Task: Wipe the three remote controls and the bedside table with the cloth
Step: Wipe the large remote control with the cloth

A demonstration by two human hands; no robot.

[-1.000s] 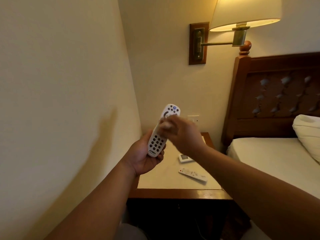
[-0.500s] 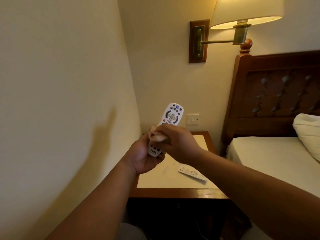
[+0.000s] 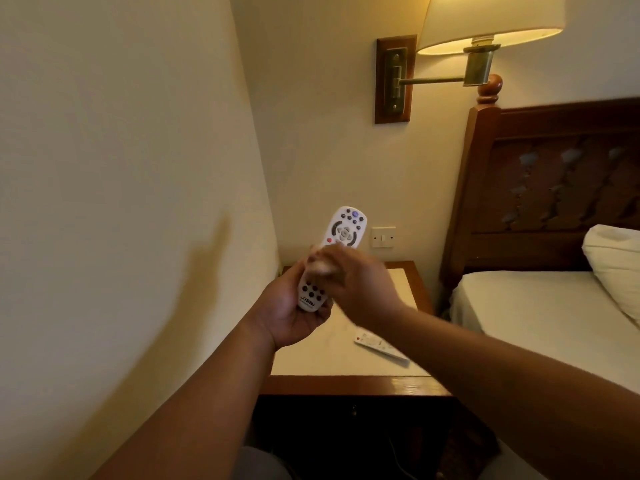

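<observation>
The white remote [image 3: 346, 230] is in the air above the back left part of the bedside table [image 3: 346, 384]. It is tilted, with its button face toward the camera and its top end pointing up at the wall. Its lower end sits in the left hand [image 3: 289, 315], whose fingers curl round it from beneath. The right hand [image 3: 358, 287] lies across its middle, blurred by motion. Its fingers are curled over a small pale wad, which I take to be the cloth [image 3: 320, 266], pressed on the keypad.

The step in hand looks like wiping this remote's face. The next move calls for carrying the cloth over the uncovered top end and the lower keys, then turning the remote to reach its back and sides. The left grip needs to be firm so it does not slip.

A second remote [image 3: 381, 346] lies flat on the table near the front edge, toward the right front corner. It is partly behind the right forearm and apart from both hands. No third remote is in view. By my judgement, the table top itself is not yet wiped.
</observation>
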